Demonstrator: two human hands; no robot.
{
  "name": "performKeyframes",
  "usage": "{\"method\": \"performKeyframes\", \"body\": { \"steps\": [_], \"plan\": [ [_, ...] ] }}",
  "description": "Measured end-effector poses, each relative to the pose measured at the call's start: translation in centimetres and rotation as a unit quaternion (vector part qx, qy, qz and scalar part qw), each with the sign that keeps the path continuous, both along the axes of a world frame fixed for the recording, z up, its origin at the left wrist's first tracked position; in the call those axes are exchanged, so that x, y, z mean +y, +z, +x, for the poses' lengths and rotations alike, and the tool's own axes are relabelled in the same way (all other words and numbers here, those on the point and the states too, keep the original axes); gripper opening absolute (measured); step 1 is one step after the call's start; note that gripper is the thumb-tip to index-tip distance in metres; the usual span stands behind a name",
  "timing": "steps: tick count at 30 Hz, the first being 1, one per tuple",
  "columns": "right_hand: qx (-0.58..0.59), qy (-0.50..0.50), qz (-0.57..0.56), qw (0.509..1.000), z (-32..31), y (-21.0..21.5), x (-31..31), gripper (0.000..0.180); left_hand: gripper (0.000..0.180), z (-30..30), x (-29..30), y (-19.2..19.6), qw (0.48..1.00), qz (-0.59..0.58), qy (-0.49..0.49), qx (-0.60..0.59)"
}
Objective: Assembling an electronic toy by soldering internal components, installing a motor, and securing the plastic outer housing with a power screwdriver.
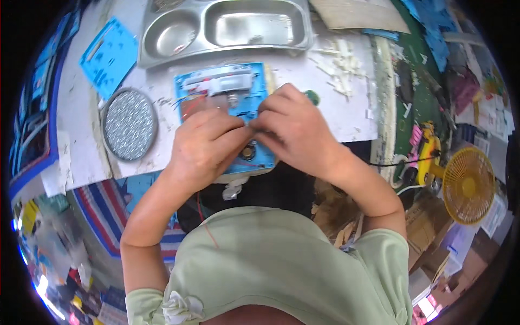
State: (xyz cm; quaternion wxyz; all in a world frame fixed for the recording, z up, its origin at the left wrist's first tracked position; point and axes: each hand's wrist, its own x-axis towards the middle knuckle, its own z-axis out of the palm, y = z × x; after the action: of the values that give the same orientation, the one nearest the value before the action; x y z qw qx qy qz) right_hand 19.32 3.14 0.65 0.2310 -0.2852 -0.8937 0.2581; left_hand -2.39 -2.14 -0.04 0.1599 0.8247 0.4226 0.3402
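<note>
Fingers (pixel 227 125) of the left hand (pixel 199 145) lie close together and bend inward, their tips meeting those of the right hand (pixel 298 127), which are curled with the thumb tucked below; whether a small piece is pinched between them I cannot tell, as the tips hide it. Both hands are over a blue panel (pixel 264 158), which sits at the near edge of the white tabletop (pixel 81 146), about midway along it. On the panel's far part lies a grey elongated part (pixel 233 83), with thin wires near its left edge, and a round dark part (pixel 248 151) with a metallic ring shows just below the joined fingertips. Toward the tabletop's left edge stands a round grey dish (pixel 130 124) filled with small silvery pieces, and beyond it, nearer the far left corner, lies a blue perforated plate (pixel 108 58), tilted askew. A metal tray (pixel 200 32) with compartments takes up the far middle. Small white pieces (pixel 340 65) are scattered near the right edge, and a sheet of cardboard (pixel 360 15) lies at the far right corner.
</note>
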Motion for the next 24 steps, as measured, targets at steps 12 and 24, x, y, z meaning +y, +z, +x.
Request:
{"method": "performKeyframes", "body": {
  "steps": [12, 24],
  "plan": [
    [-0.283, -0.552, 0.016, 0.784, 19.8, 0.7, 9.3, 0.032, 0.015, 0.8, 0.6, 0.7, 0.998, -0.062, -0.01, -0.006],
    [-0.35, -0.509, -0.046, 0.785, 22.6, -0.5, 12.7, 0.034, 0.02, 0.7, 0.4, 0.4, 0.998, -0.059, 0.002, -0.021]
  ]
}}
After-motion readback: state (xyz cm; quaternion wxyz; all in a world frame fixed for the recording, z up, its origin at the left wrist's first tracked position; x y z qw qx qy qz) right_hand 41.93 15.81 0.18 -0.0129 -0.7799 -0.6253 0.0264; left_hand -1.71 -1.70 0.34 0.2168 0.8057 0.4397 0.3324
